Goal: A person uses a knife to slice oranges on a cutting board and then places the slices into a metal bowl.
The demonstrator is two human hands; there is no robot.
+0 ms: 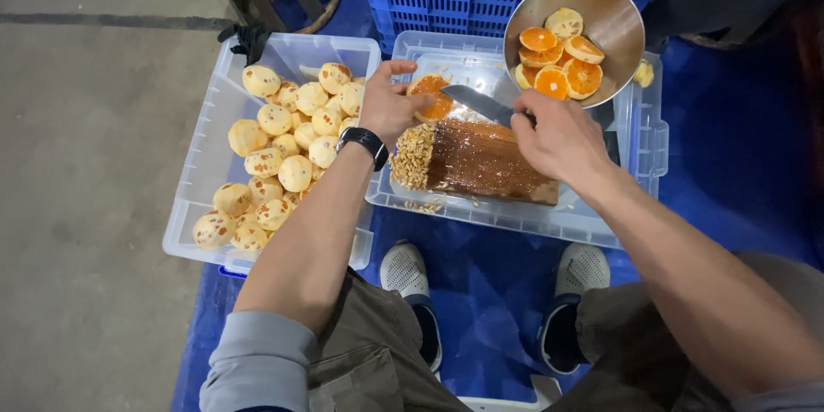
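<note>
- Over the clear tray (601, 227), the left hand (390, 107) pinches an orange half (432, 96) by its rim.
- The right hand (558, 137) is closed around a knife (487, 104), blade touching the orange half.
- Wooden block (481, 163) lies directly beneath.
- At 1 o'clock: metal bowl (614, 17) holding cut halves.
- At 9 o'clock: clear bin (206, 120) of peeled oranges (283, 154).

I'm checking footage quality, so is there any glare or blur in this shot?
Head view: glare on the steel bowl and the knife blade; even overhead light with soft shadows; the hands look sharp, the frame edges bend slightly from the wide lens.
</note>
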